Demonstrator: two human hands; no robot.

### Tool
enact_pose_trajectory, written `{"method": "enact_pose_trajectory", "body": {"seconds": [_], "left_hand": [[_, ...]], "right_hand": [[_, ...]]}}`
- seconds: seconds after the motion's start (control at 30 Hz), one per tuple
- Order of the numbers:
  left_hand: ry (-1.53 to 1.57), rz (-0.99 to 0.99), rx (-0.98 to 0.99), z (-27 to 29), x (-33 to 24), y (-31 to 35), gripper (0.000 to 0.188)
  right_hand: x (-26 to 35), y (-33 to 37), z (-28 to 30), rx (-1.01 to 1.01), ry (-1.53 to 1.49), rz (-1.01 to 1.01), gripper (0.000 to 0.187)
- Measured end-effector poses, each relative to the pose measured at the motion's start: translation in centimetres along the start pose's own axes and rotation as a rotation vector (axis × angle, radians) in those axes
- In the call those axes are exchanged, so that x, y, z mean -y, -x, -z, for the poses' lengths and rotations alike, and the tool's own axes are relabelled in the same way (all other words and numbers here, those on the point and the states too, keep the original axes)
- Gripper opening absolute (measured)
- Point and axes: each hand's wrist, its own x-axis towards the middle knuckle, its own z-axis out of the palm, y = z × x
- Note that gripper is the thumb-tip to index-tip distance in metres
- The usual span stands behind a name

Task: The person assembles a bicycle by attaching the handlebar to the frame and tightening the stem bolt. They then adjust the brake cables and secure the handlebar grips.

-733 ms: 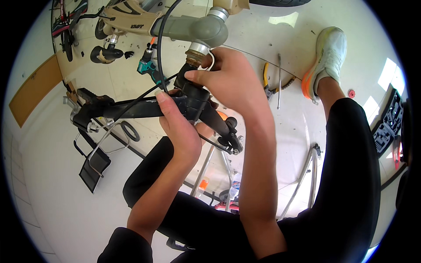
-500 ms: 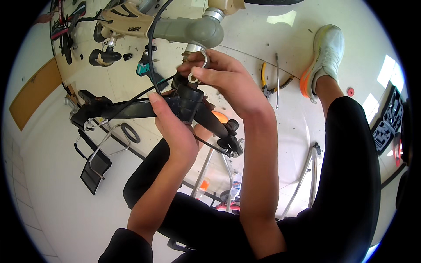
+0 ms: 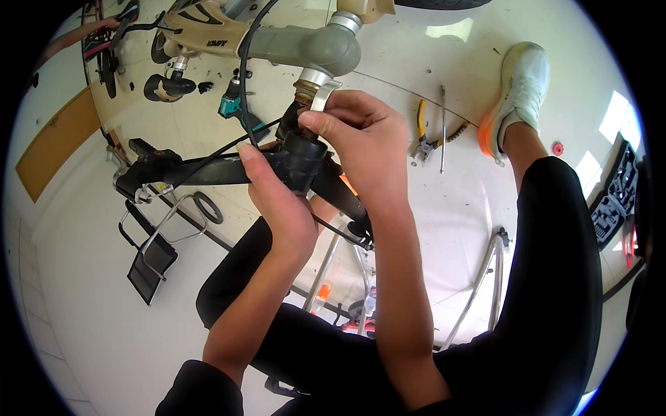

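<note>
Both hands are up at the front of the bicycle, right in the middle of the view. The left hand is wrapped around the black stem from below, thumb laid along the black handlebar that runs off to the left, a closed, holding grip. The right hand comes over the top, fingers curled narrow and pinching at the silver collar where the stem meets the grey frame tube; whether it actually grips the collar or just presses on it, I cannot tell. A black cable loops up past the left thumb. My read on handling: this is rigid metal, stiff and fairly heavy once the bar's long lever is counted, so it will want to swing or droop if only pinched; the thick stem body is the sound place to hold, with the second hand steadying near the collar. The threaded, greasy-looking neck under the collar is probably slippery, so fingertips alone seem a weak purchase there. Cables are the soft part and could snag or kink. On the floor beyond the hands, toward its far right side, lie yellow-handled pliers and a thin metal rod, near a white shoe.
</note>
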Motion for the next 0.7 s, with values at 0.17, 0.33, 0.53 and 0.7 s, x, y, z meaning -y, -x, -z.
{"method": "enact_pose_trajectory", "body": {"seconds": [0.17, 0.33, 0.53, 0.7], "left_hand": [[0.084, 0.083, 0.05, 1.5, 1.1, -1.1, 0.066], [0.036, 0.051, 0.054, 1.3, 0.7, -0.8, 0.068], [-0.011, -0.016, 0.152, 1.0, -0.1, 0.0, 0.062], [-0.019, 0.007, 0.139, 0.8, -0.4, 0.1, 0.064]], "right_hand": [[1.2, 1.1, -1.8, -0.167, 0.224, 0.032, 0.019], [0.5, 0.0, 0.0, 0.08, 0.076, -0.097, 0.028], [-1.2, -0.3, 1.5, 0.346, -0.075, -0.199, 0.039], [-0.8, -0.5, 1.2, 0.284, 0.0, -0.172, 0.032]]}}
